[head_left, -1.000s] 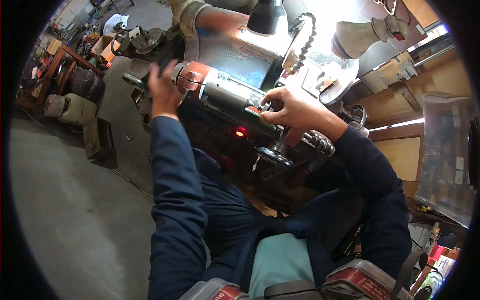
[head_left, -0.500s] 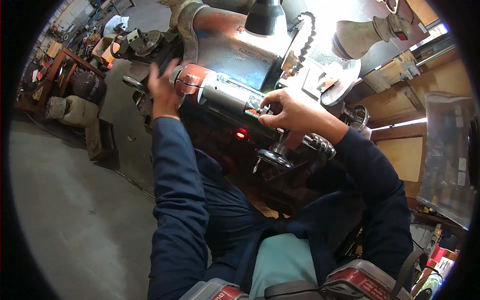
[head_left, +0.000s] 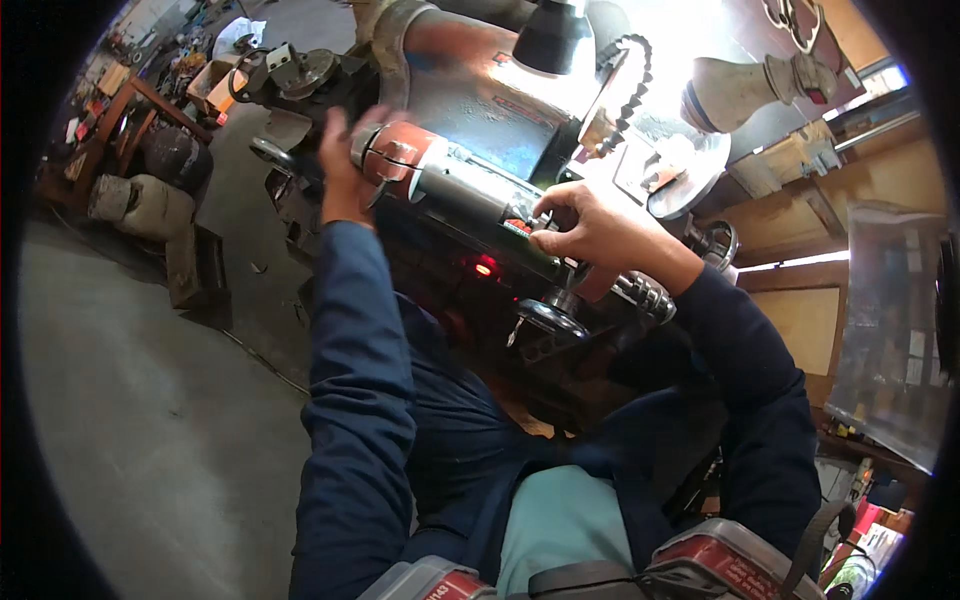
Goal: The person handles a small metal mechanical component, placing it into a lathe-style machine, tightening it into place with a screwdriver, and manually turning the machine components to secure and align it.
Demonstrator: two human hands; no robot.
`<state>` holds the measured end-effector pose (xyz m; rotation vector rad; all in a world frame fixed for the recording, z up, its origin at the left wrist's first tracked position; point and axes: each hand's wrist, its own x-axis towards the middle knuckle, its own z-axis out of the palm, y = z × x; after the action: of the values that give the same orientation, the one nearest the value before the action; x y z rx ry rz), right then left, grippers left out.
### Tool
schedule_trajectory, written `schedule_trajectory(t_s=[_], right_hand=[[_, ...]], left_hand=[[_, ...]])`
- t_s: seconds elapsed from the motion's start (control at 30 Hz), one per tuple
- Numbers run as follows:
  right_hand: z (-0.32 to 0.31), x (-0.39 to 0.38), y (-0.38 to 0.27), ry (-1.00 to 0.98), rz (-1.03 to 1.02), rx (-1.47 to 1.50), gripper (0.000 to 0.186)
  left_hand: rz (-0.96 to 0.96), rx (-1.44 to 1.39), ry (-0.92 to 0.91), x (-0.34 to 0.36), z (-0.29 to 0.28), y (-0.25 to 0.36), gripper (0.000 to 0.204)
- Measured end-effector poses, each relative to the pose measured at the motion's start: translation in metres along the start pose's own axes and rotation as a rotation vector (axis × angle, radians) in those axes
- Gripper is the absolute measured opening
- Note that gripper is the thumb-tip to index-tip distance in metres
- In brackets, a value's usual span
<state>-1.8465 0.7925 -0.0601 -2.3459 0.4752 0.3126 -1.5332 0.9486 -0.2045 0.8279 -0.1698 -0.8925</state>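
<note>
A silver metal cylinder (head_left: 465, 190) with a red clamp-like housing (head_left: 402, 155) around its left part lies across the machine in front of me. My left hand (head_left: 347, 170) is at the left end of this housing, beside a silver end collar (head_left: 362, 148). Its fingers are spread and partly smeared by motion; whether they touch the collar I cannot tell. At the cylinder's right end, my right hand (head_left: 595, 225) pinches a small metal piece (head_left: 543, 218) between thumb and fingers, which hide most of it.
Below my right hand sits a chrome handwheel (head_left: 553, 320). A black lamp shade (head_left: 553, 40) hangs above the machine, near a dark segmented hose (head_left: 630, 85) and a pale duct nozzle (head_left: 735, 92). Another handwheel (head_left: 272, 152) is at the left. Red light (head_left: 484, 269) glows underneath.
The view has shifted, so the machine appears slightly farther right and lower. My left hand has moved a little closer around the collar end. My right hand keeps its pinch at the cylinder's right end.
</note>
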Motion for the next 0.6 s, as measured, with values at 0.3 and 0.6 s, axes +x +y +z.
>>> schedule_trajectory(t_s=[0.3, 0.6], right_hand=[[0.001, 0.000, -0.012, -0.042, 0.058, -0.028, 0.055], [0.005, 0.002, 0.001, -0.053, 0.140, 0.001, 0.059]], left_hand=[[0.041, -0.623, -0.497, -0.082, -0.057, 0.076, 0.095], [-0.070, -0.232, -0.212, -0.031, 0.024, 0.019, 0.099]])
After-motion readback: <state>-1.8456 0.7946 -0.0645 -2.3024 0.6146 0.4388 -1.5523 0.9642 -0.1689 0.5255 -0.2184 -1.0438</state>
